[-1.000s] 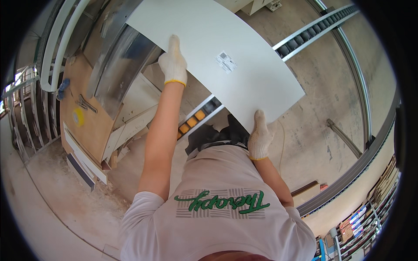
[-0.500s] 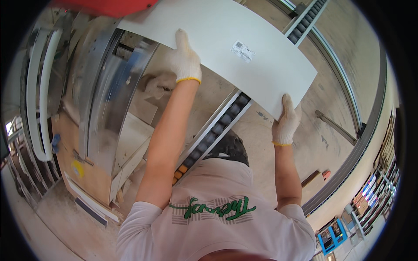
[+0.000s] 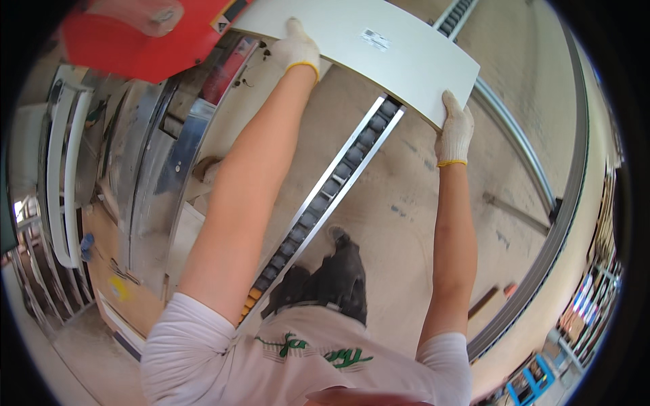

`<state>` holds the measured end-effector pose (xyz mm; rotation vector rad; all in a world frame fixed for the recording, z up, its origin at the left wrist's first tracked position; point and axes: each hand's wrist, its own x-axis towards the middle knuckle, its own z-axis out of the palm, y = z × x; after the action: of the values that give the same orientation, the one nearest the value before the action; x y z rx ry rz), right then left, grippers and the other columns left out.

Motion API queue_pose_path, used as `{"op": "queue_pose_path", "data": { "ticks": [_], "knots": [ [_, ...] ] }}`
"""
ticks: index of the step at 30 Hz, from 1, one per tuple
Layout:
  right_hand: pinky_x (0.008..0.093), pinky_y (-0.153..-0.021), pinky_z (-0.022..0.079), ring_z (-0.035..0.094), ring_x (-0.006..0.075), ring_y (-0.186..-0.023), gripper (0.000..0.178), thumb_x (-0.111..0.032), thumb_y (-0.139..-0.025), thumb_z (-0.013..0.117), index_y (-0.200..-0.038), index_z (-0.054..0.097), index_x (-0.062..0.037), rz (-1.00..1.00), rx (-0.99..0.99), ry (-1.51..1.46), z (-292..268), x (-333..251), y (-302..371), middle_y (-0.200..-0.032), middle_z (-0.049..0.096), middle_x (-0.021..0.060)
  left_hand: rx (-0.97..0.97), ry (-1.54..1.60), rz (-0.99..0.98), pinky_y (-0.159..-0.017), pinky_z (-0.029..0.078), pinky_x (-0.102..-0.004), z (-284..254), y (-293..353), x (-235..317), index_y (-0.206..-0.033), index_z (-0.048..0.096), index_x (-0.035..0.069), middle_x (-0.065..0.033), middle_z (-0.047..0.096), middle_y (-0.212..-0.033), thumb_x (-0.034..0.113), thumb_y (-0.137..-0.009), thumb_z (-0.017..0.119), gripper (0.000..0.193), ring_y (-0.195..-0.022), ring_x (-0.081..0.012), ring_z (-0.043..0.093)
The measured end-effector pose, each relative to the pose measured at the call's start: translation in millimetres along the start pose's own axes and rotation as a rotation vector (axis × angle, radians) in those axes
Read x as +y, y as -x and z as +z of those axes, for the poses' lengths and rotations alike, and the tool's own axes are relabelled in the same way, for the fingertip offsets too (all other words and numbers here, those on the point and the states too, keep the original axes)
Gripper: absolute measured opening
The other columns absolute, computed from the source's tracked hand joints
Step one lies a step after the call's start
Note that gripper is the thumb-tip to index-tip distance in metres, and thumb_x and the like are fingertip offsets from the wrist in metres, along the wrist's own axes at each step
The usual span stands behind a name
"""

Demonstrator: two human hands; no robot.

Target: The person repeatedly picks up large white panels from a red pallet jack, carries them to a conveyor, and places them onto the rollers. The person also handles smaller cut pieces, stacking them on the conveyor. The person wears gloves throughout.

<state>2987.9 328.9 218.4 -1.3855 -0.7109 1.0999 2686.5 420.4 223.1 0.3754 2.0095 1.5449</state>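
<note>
A white panel (image 3: 406, 57) with a small printed label (image 3: 376, 39) lies across a roller rail (image 3: 338, 179) at the top of the view. My left hand (image 3: 296, 49), in a cream knit glove with a yellow cuff, grips its near edge on the left, thumb on top and fingers underneath. At the panel's right near corner my right hand (image 3: 455, 130), gloved the same way, holds the edge with the thumb up. Both arms are stretched forward. The panel's far left end passes beside a red machine cover (image 3: 145, 37). The fingers under the panel are hidden.
A metal machine bed (image 3: 152, 155) runs along the left, with a white curved handle (image 3: 68, 176) farther out. A second roller rail (image 3: 455, 17) continues beyond the panel. A metal side rail (image 3: 521, 145) and a long grey frame beam (image 3: 558, 230) curve down the right.
Both hands and the panel have moved forward, away from my body. More of the roller rail and the floor now shows, and more of the red cover is in view.
</note>
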Motion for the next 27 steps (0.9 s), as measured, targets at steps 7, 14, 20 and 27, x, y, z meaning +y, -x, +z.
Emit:
{"op": "queue_pose_path", "data": {
  "ticks": [7,14,20,27],
  "knots": [
    [0.0433,-0.077,0.067,0.077,0.0258,-0.099,0.049,-0.030,-0.107,0.072,-0.137,0.071,0.0090,-0.357,-0.125,0.455,-20.2,13.0,-148.1,-0.115,0.079,0.0137,-0.772,-0.542,0.492,-0.075,0.057,-0.0393,-142.7,37.5,34.0,-0.112,0.079,0.003,-0.0130,0.079,-0.098,0.050,-0.107,0.064,0.049,-0.078,-0.0230,0.073],
    [0.0419,-0.083,0.065,0.077,0.0288,-0.100,0.044,-0.031,-0.105,0.076,-0.129,0.073,0.0064,-0.671,0.142,1.021,-96.6,5.9,-100.5,-0.113,0.080,0.0155,-0.338,-0.595,0.170,-0.094,0.059,-0.0427,-597.9,208.2,-69.3,-0.107,0.080,0.007,-0.0203,0.076,-0.120,0.052,-0.108,0.065,0.048,-0.098,-0.0325,0.077],
    [0.0406,-0.089,0.064,0.078,0.0314,-0.101,0.041,-0.032,-0.104,0.080,-0.122,0.076,0.0042,-0.811,0.233,0.501,-1.1,-17.5,179.4,-0.112,0.082,0.0171,0.925,-0.568,-0.260,-0.081,0.056,-0.0434,-991.0,315.3,-207.2,-0.091,0.080,-0.001,-0.0150,0.077,-0.082,0.066,-0.099,0.073,0.069,-0.075,-0.0272,0.074],
    [0.0447,-0.109,0.052,0.069,0.0326,-0.117,0.039,-0.022,-0.109,0.070,-0.130,0.070,0.0105,-1.067,-0.743,0.449,230.2,31.2,607.9,-0.131,0.074,0.0201,1.194,0.587,-0.180,-0.074,0.058,-0.0423,-1265.4,273.7,-385.8,-0.143,0.066,-0.007,-0.0225,0.073,-0.138,0.059,-0.102,0.077,0.079,-0.087,-0.0297,0.078]
  ]
}}
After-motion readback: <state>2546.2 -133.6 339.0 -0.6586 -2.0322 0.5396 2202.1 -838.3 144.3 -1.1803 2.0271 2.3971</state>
